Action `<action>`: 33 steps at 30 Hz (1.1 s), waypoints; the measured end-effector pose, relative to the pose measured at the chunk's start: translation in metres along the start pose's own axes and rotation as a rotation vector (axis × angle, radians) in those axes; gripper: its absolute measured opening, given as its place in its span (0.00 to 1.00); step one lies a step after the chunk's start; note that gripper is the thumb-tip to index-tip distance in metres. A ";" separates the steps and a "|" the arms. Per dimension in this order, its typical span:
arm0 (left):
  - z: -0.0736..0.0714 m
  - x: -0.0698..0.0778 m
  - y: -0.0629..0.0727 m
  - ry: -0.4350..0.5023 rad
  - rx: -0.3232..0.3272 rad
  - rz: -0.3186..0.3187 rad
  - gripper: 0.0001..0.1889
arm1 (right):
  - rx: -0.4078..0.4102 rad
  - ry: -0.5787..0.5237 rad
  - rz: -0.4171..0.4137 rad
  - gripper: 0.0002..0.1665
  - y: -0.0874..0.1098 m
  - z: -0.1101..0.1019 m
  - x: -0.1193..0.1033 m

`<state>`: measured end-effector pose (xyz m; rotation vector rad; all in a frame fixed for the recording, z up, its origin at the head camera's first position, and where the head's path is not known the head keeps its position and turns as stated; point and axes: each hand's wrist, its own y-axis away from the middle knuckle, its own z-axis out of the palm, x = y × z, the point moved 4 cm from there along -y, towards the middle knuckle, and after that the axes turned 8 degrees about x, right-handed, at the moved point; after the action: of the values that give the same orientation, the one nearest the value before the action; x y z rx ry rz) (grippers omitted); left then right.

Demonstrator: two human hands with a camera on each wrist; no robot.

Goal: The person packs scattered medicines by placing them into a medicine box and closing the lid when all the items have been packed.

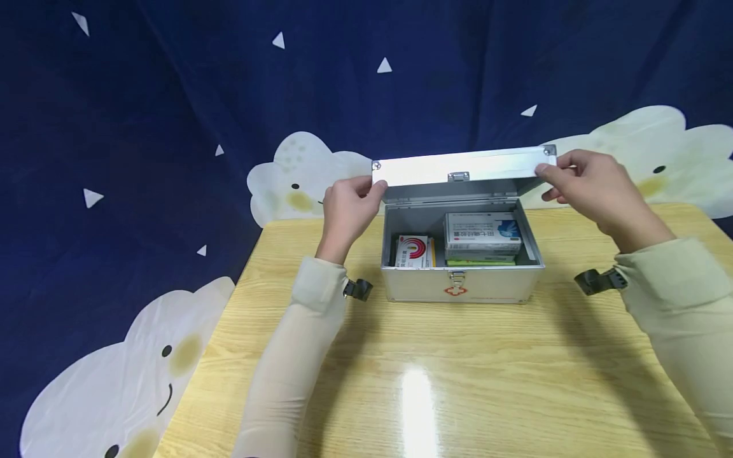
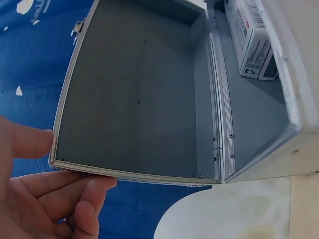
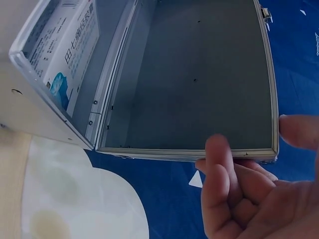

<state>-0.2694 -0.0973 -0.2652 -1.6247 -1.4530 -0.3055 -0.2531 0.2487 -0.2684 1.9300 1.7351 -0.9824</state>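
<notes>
A silver metal first-aid box (image 1: pixel 415 286) with a red cross on its front stands on the table, its hinged lid (image 1: pixel 466 166) raised at the back. My left hand (image 1: pixel 350 213) pinches the lid's left front corner, thumb on the front edge and fingers along the side. At the opposite corner, my right hand (image 1: pixel 601 191) holds the lid the same way. Inside the box lie a stack of white medicine boxes (image 1: pixel 478 229) on the right and a smaller medicine box with a red arc design (image 1: pixel 413 250) on the left. The lid's grey inside (image 2: pixel 134 99) is bare.
A light wood table (image 1: pixel 492 375) extends in front of the box. Behind it hangs a dark blue curtain (image 1: pixel 343 95) with white triangles and clouds. The lid carries a metal latch (image 1: pixel 458 177) at its front middle, and a matching clasp (image 1: pixel 457 278) sits on the box front.
</notes>
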 end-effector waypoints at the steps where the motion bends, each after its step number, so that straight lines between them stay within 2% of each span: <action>1: 0.000 -0.001 0.001 -0.003 0.000 0.004 0.15 | 0.003 0.005 -0.005 0.40 0.001 0.001 0.000; 14: -0.005 -0.013 0.018 -0.018 0.003 0.032 0.16 | 0.013 0.024 -0.070 0.35 0.018 0.008 0.001; 20: -0.006 -0.014 0.024 -0.041 0.042 0.086 0.14 | 0.027 0.045 -0.089 0.35 0.020 0.012 0.001; 25: -0.005 -0.015 0.030 -0.060 0.065 0.120 0.14 | 0.024 0.042 -0.093 0.36 0.024 0.013 0.004; 33: -0.004 -0.018 0.042 -0.072 0.067 0.143 0.15 | 0.016 0.026 -0.077 0.35 0.033 0.018 0.011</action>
<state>-0.2361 -0.1077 -0.2947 -1.6901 -1.3769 -0.1166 -0.2253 0.2390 -0.2944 1.9060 1.8341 -1.0051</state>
